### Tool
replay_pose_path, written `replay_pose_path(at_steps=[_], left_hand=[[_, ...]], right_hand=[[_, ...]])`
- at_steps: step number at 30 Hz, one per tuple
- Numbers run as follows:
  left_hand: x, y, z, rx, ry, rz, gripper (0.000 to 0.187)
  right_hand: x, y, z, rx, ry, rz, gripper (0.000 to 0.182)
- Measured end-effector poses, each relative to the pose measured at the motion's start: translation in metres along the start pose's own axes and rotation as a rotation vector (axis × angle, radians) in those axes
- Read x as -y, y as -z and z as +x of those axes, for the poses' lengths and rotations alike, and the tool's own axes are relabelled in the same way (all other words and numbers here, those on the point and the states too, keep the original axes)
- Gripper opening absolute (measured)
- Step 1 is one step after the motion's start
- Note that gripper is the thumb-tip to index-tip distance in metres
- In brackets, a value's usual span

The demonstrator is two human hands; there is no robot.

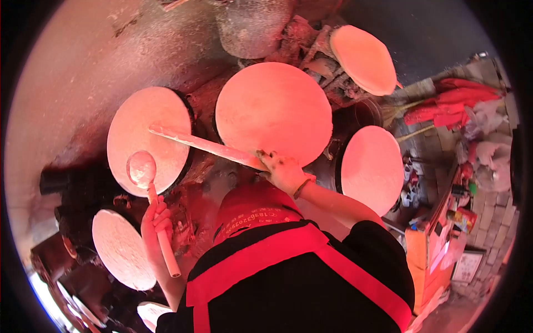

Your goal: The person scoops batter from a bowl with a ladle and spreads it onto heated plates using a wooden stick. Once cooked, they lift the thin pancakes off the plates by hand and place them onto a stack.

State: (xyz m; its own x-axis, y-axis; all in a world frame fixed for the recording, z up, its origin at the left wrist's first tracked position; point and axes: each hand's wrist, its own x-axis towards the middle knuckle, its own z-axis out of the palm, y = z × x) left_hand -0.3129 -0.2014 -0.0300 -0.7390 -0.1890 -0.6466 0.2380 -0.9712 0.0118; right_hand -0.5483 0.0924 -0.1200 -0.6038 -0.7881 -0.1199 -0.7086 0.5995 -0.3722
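Note:
My left hand is closed round the wooden handle of a ladle. The ladle's round bowl hangs over the lower part of a pale round sheet on a dark-rimmed griddle at left. My right hand grips the near end of a long, flat wooden stick. That stick slants leftward, its far tip overlapping the same left sheet. Just above my right hand lies a larger pale round sheet, whose lower edge the fingers overlap.
More pale rounds lie at lower left, right and upper right. A grey pot-like vessel stands at the top. Red cloth and plastic bags are at far right, near an orange-sided table.

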Motion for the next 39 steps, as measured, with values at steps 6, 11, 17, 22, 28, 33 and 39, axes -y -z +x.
replay_pose_path(at_steps=[6, 11, 17, 22, 28, 33, 39], left_hand=[[-0.018, -0.033, 0.025, -0.012, -0.003, 0.151, 0.015], [-0.029, -0.04, 0.04, 0.014, 0.08, 0.107, 0.016], [-0.026, -0.053, 0.034, 0.004, 0.043, 0.12, 0.017], [-0.029, -0.06, 0.025, 0.007, -0.048, 0.187, 0.023], [-0.018, -0.072, 0.027, -0.098, -0.167, 0.325, 0.021], [-0.008, -0.068, 0.034, -0.093, -0.127, 0.309, 0.019], [0.04, -0.063, 0.026, -0.063, -0.096, 0.225, 0.016]], right_hand=[[-0.013, 0.007, 0.002, -0.027, -0.054, 0.056, 0.029], [-0.005, 0.014, -0.001, -0.086, -0.093, 0.068, 0.023], [-0.013, -0.003, -0.001, -0.028, -0.092, 0.039, 0.023], [-0.028, 0.035, 0.026, -0.009, -0.049, 0.038, 0.019], [-0.073, 0.13, 0.092, 0.004, -0.33, 0.13, 0.029], [-0.195, 0.245, 0.102, -0.447, -0.368, 0.729, 0.028], [-0.305, 0.363, 0.022, -0.949, -0.52, 0.928, 0.016]])
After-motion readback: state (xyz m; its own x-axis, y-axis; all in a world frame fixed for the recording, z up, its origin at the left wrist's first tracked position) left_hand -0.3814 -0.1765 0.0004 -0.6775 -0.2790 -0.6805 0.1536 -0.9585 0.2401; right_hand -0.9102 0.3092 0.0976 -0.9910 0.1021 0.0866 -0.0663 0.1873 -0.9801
